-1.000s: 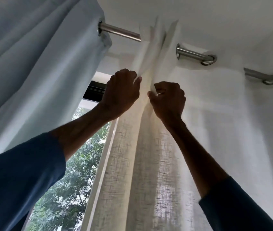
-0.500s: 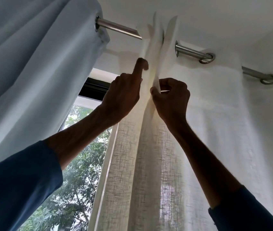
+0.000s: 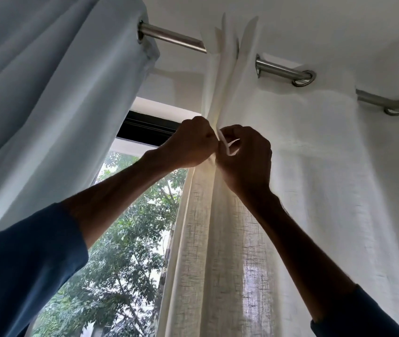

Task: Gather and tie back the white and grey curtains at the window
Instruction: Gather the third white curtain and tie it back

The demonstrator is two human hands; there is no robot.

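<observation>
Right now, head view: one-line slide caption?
Left hand grips the gathered white curtain, right hand pinches a white tie; grey curtain hangs left.

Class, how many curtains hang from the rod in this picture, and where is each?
2. The grey curtain hangs at the left, the white curtain at the right. Others may lie out of frame.

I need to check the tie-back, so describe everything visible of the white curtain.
The white curtain is sheer, linen-like weave, glowing where daylight passes through. Metal eyelets hang it on a steel rod. Its left edge is gathered into vertical folds, pleats standing above the rod; the rest hangs flatter to the right. The left hand grips the folds, and the right hand pinches a thin white strip against them.
</observation>
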